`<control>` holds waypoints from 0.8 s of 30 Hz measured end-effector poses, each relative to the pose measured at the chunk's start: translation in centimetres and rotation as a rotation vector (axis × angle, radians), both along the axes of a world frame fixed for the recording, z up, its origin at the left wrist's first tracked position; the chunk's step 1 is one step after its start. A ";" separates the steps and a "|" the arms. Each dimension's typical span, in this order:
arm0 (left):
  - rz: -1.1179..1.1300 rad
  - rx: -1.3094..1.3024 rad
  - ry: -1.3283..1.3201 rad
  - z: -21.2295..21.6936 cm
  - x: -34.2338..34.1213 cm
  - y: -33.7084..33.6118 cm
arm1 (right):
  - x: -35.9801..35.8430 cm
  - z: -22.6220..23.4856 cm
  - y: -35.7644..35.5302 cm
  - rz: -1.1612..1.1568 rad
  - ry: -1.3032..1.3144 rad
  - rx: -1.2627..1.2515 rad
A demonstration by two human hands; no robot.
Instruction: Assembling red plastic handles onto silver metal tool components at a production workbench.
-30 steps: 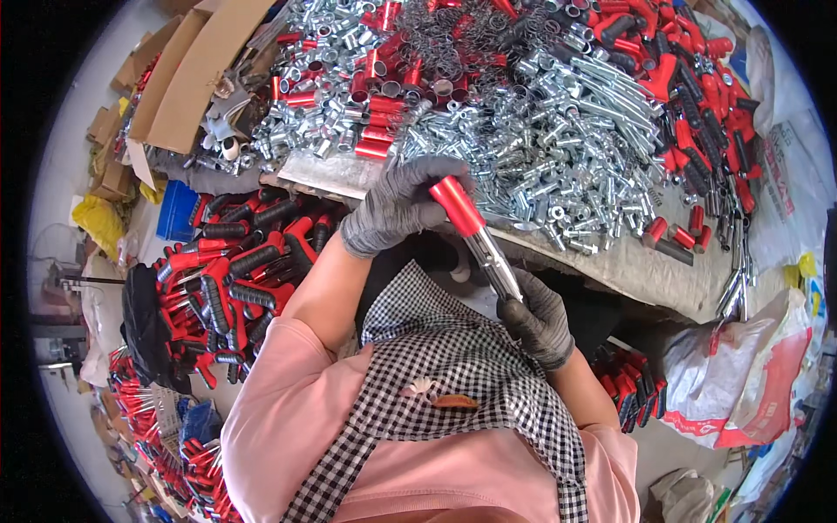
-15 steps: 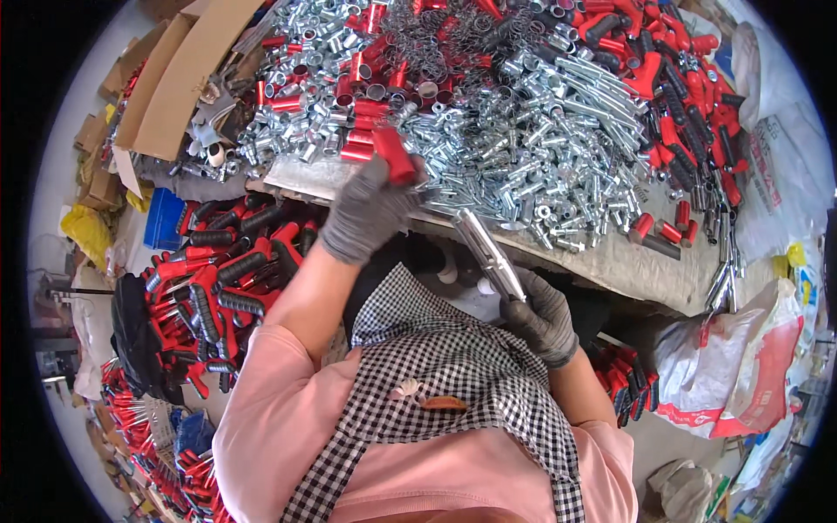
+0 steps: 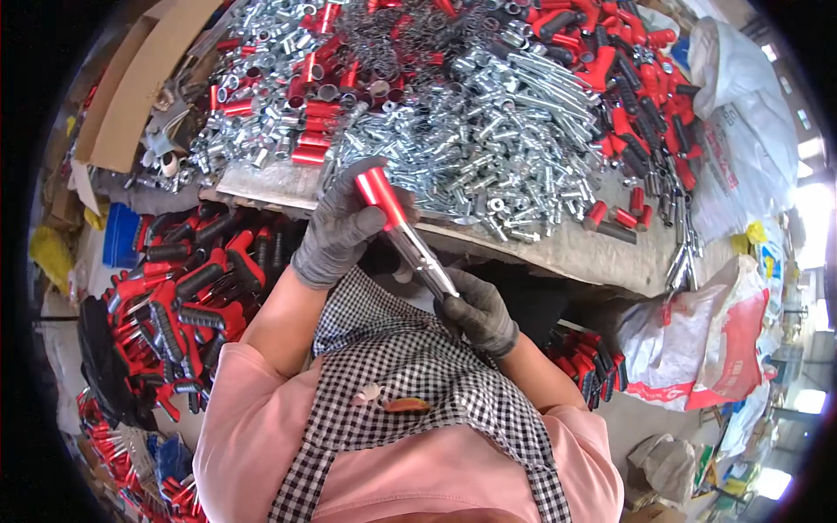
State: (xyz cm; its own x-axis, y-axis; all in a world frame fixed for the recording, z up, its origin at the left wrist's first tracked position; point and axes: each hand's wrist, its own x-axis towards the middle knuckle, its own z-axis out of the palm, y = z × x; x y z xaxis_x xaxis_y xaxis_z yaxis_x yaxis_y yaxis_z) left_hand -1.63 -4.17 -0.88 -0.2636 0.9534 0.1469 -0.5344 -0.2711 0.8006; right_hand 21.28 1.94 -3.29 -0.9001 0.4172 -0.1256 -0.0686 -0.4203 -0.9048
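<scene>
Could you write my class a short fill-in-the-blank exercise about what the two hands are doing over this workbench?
1. Both hands wear knitted gloves of the colour ____.
2. The left hand grips a sleeve of the colour ____ at the top of a metal rod.
3. The right hand holds the ____ end of that rod.
4. The workbench is heaped with shiny ____ parts.

Missing words: grey; red; lower; metal

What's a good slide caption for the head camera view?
Gloved left hand fits a red sleeve onto a metal rod held by the right hand.
</scene>
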 end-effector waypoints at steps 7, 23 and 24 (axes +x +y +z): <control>0.063 0.049 0.311 -2.2 3.6 0.7 | -0.9 -0.2 0.1 -0.114 0.007 0.020; -0.375 -0.253 -0.089 -4.5 6.5 -0.7 | 2.0 6.7 13.6 -0.477 -0.839 1.129; -0.383 -0.257 -0.088 -4.4 6.8 -1.2 | 1.8 7.0 16.3 -0.571 -0.773 1.213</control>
State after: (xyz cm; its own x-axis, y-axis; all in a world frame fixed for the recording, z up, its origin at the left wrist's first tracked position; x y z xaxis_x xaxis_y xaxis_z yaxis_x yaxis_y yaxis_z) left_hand 5.13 -5.33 -5.29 0.1132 0.9870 -0.1140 -0.6263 0.1599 0.7630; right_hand 23.12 18.23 3.69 -0.4686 0.8635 0.1867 0.6704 0.4852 -0.5614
